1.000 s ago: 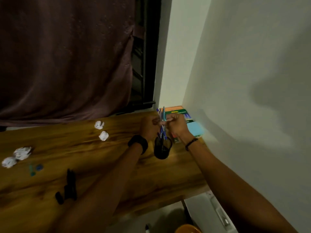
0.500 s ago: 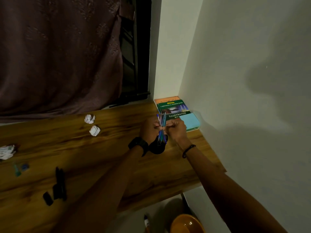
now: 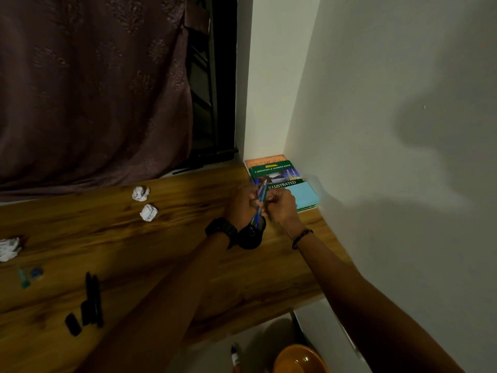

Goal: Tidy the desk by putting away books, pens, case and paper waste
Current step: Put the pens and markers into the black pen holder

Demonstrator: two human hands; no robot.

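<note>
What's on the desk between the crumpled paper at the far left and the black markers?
Head view: a small teal piece and a small blue piece lie between the crumpled paper and the black markers, too blurred to identify.

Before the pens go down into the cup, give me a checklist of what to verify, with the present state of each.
1. Grip on the pens: ok, left hand and right hand both hold the bundle.
2. Pens over the black cup: ok, their lower ends reach its mouth.
3. Cup standing upright: cannot tell, it is partly hidden.
4. Stack of books in the corner: ok.
5. Loose paper balls cleared: not ok, three lie on the desk.
6. Loose black markers put away: not ok, they lie near the front edge.
</note>
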